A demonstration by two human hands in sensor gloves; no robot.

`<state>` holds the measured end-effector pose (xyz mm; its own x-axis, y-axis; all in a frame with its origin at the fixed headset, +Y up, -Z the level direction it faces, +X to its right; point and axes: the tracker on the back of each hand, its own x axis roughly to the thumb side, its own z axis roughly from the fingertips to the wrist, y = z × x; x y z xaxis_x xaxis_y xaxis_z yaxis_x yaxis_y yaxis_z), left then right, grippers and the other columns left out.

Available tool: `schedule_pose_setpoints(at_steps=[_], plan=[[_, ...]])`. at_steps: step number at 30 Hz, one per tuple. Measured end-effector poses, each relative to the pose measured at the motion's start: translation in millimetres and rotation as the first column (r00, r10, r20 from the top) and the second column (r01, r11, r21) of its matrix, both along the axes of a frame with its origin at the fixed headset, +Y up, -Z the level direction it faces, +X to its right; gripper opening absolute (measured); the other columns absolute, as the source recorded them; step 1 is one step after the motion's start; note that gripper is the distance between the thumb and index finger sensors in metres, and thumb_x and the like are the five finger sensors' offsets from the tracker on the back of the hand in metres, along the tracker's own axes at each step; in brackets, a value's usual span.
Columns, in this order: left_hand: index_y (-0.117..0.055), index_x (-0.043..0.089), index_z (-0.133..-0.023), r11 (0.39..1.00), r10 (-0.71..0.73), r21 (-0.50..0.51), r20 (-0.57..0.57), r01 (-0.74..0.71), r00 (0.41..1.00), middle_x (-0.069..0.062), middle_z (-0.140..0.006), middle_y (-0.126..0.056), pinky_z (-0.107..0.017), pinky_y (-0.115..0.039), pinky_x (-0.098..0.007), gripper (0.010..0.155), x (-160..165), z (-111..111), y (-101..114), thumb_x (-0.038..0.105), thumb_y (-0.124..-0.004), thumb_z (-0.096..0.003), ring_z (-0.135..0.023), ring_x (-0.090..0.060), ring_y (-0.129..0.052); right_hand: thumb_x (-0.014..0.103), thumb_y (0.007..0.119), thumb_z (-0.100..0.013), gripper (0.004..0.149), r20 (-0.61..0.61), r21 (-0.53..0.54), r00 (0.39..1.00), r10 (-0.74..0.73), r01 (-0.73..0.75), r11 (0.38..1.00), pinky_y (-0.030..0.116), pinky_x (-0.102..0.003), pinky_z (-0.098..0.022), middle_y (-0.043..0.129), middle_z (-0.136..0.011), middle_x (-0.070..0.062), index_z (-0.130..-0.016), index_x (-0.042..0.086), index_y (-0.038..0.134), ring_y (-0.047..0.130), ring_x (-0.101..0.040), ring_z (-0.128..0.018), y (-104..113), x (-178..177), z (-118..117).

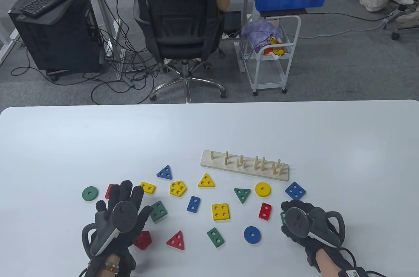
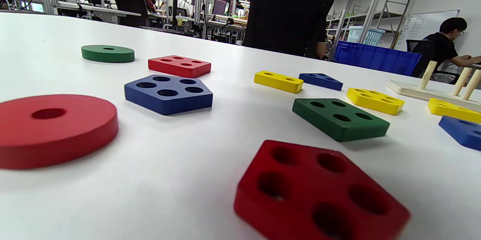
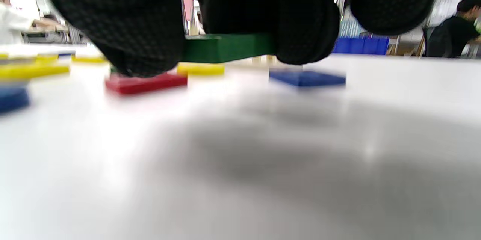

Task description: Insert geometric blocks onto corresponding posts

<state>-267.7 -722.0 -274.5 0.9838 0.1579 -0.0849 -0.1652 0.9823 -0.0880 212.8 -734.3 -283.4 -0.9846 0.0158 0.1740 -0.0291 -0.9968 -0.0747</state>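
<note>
Progress: the peg board (image 1: 209, 161) at the far middle of the table has every post bare; no block is on it yet, so all blocks are left.
Right hand (image 1: 302, 221): fingers curled onto a green block (image 3: 225, 46); in the right wrist view it is off the table, gripped between the fingers (image 3: 308, 26).
Left hand (image 1: 122, 214): fingers spread flat above the near-left blocks, holding nothing.
Blocks: scattered near the board, among them a yellow ring (image 1: 263, 189), blue square (image 1: 295, 190), yellow square (image 1: 220, 211), blue ring (image 1: 252, 234).
In the way: nothing between the right hand and the board but the blue square and yellow ring lying flat.
</note>
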Motion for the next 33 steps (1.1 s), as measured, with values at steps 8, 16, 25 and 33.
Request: schedule_pose_setpoints(at_steps=[8,16,25,33], plan=[[-0.036,0.045,-0.116,1.0,0.013,-0.002,-0.018,-0.013,1.0,0.012,-0.129,-0.017,-0.084,-0.022,-0.064,0.073,-3.8,-0.4,2.0,0.07,-0.049,-0.049,-0.123,-0.023,-0.017,0.047,0.094,-0.035,0.068,0.124,0.014,0.992,0.007,-0.008,1.0,0.075,-0.06,-0.05,0.079,-0.096,-0.011,-0.094,0.02,0.073,0.089,-0.032,-0.066,35.7,0.4,-74.6],[-0.036,0.045,-0.116,1.0,0.013,-0.013,-0.026,-0.013,1.0,0.012,-0.129,-0.018,-0.084,-0.022,-0.063,0.072,-4.8,-1.0,1.7,0.07,-0.049,-0.0489,-0.123,-0.023,-0.017,0.045,0.094,-0.035,0.067,0.188,-0.031,0.982,0.021,-0.016,0.999,0.072,-0.061,-0.053,0.077,-0.098,-0.01,-0.094,0.021,0.072,0.087,-0.032,-0.067,25.9,-10.3,-120.0],[-0.037,0.044,-0.116,1.0,0.017,-0.01,-0.042,-0.018,0.999,0.012,-0.129,-0.018,-0.084,-0.022,-0.063,0.073,-7.8,-1.2,2.1,0.07,-0.049,-0.0489,-0.123,-0.024,-0.017,0.045,0.094,-0.036,0.066,0.176,-0.053,0.984,0.042,-0.033,0.998,0.07,-0.062,-0.056,0.077,-0.099,-0.008,-0.094,0.023,0.071,0.085,-0.033,-0.07,16.1,-19.8,-129.5],[-0.037,0.044,-0.115,1.0,0.016,-0.021,-0.05,-0.017,0.999,0.014,-0.129,-0.019,-0.084,-0.022,-0.063,0.072,-9.7,-2.4,0.5,0.07,-0.049,-0.0493,-0.123,-0.022,-0.018,0.044,0.092,-0.038,0.067,0.188,-0.072,0.982,0.035,-0.021,0.997,0.065,-0.066,-0.061,0.071,-0.104,-0.005,-0.098,0.027,0.067,0.077,-0.035,-0.084,11.3,-15.9,-127.7]])
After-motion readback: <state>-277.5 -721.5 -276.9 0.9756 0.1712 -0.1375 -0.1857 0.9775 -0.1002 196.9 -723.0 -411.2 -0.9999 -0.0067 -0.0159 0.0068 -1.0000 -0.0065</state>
